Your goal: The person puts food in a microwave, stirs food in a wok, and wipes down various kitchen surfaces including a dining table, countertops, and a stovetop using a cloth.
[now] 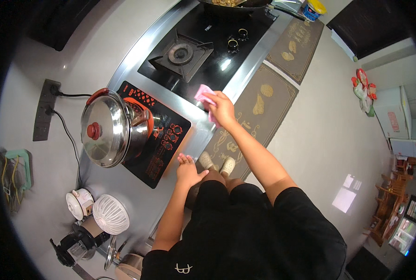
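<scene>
My right hand [222, 109] grips a folded pink cloth [204, 93] above the steel front rim of the counter, by the near corner of the black gas cooktop [225, 64]. Nothing is in my left hand [188, 171]; its palm is down and its fingertips reach the counter's edge beside the black induction cooker [171, 154]. The thumb stands apart from the fingers. On the induction cooker sits a stainless steel pot [138, 140], its lid [106, 147] on, with a dark red knob. A bare gas burner [180, 54] lies beyond my right hand.
A wok [236, 10] with food stands at the far end, its handle [288, 13] jutting over the counter's edge. A white plastic basket [110, 214] and a small white electric pot [78, 204] are at the left. Power cords [68, 129] run to the wall strip [46, 110]. Mats [264, 105] cover the floor.
</scene>
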A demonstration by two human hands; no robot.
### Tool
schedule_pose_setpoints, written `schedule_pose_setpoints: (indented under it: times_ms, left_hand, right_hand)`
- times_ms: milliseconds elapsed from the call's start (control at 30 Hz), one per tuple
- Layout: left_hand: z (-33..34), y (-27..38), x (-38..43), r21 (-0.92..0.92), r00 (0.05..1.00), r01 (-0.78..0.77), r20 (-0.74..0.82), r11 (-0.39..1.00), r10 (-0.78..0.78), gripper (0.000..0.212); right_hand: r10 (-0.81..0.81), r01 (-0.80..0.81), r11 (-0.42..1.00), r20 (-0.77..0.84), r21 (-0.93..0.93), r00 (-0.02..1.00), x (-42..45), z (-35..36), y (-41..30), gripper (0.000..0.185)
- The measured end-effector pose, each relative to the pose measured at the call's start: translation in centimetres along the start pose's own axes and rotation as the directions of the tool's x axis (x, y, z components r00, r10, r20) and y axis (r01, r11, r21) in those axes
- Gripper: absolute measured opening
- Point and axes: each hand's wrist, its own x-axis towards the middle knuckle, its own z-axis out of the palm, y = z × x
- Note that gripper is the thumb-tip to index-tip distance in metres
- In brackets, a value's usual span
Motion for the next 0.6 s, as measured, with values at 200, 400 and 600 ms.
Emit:
schedule_pose_setpoints:
  times_ms: [200, 400, 600]
  left_hand:
    - [-1.6, 1.1, 0.9, -0.035, 0.999, 0.01, -0.031, 0.999, -0.011, 0.108]
    - [-1.8, 0.7, 2.7, -0.143, 0.994, 0.092, 0.07, 0.985, -0.082, 0.099]
    - [-4.1, 0.3, 4.1, -0.316, 0.96, 0.179, 0.265, 0.932, -0.094, 0.089]
  right_hand:
    - [-0.134, 0.472, 0.629, 0.511, -0.618, 0.849, 1.6, 5.0, 5.8, 0.052]
    - [-0.167, 0.508, 0.68, 0.563, -0.528, 0.809, 7.0, 4.2, 7.5, 0.048]
    - [-0.043, 0.429, 0.655, 0.537, -0.621, 0.843, 16.1, 0.0, 9.9, 0.049]
